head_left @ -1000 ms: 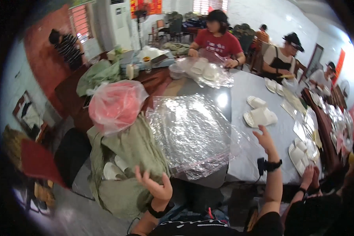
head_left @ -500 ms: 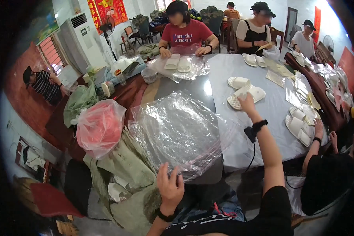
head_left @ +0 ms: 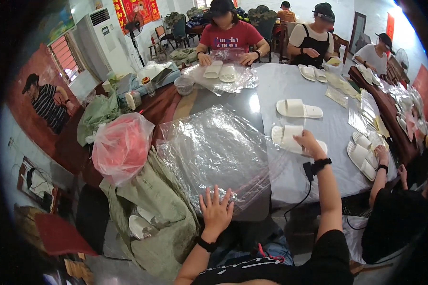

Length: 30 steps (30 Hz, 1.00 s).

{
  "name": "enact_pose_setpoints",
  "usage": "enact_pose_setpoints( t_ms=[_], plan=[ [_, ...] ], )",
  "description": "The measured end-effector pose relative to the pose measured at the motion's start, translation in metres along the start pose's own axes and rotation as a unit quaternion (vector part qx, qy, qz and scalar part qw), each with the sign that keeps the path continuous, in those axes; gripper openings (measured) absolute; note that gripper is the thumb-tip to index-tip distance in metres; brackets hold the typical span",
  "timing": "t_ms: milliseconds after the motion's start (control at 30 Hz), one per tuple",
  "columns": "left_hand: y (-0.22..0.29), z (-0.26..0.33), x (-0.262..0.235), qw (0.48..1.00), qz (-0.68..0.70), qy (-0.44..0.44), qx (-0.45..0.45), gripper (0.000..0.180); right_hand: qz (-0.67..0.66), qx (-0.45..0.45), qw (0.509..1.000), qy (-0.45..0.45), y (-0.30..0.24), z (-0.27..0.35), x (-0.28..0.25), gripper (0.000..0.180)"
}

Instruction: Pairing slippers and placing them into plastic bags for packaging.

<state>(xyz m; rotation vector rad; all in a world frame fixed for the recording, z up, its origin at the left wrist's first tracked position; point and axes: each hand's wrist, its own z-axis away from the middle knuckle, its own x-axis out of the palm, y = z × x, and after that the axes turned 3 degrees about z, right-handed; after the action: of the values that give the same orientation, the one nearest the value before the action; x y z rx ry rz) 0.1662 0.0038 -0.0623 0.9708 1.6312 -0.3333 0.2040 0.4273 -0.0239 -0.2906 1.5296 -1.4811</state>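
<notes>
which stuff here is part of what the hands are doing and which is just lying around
In use:
- right hand on a white slipper
- left hand on the stack of clear plastic bags

Lying about:
- pink bag
- green sack
- plastic cup

left hand (head_left: 216, 209) flat, palm down, fingers (head_left: 209, 196) spread and pointing away from the body; forearm rises from the lower edge, a dark band at the wrist. right hand (head_left: 307, 141) extended well forward, fingers curled downward in a grasp; forearm nearly straight, a dark wrist device with a trailing cable, short black sleeve at the upper arm.
</notes>
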Motion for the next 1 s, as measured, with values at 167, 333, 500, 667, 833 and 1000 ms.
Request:
enact_pose_setpoints(
  t_ms=[167,333,500,667,833,1000],
  plan=[
    [-0.001,-0.002,0.003,1.0,-0.002,0.008,0.007,0.045,-0.022,0.009,0.999,0.026,0.006,0.086,-0.01,0.034],
    [-0.001,0.0,0.003,1.0,0.009,-0.002,-0.002,0.044,-0.046,-0.006,0.999,0.014,0.042,0.158,-0.015,0.035],
    [-0.001,0.0,0.005,1.0,0.003,-0.003,-0.004,0.044,-0.031,-0.037,0.987,-0.153,0.057,0.203,-0.013,0.03],
    [-0.002,-0.001,0.009,0.999,-0.02,0.038,0.011,0.045,-0.067,-0.076,0.994,-0.043,0.026,0.192,-0.02,0.044],
    [-0.005,0.002,0.009,0.999,-0.023,0.039,0.003,0.045,0.051,0.03,0.994,-0.087,-0.015,0.164,-0.011,0.078],
    [0.001,-0.001,0.005,1.0,-0.005,0.01,-0.001,0.045,0.003,-0.102,0.995,0.015,0.027,0.125,0.012,0.072]
  ],
)
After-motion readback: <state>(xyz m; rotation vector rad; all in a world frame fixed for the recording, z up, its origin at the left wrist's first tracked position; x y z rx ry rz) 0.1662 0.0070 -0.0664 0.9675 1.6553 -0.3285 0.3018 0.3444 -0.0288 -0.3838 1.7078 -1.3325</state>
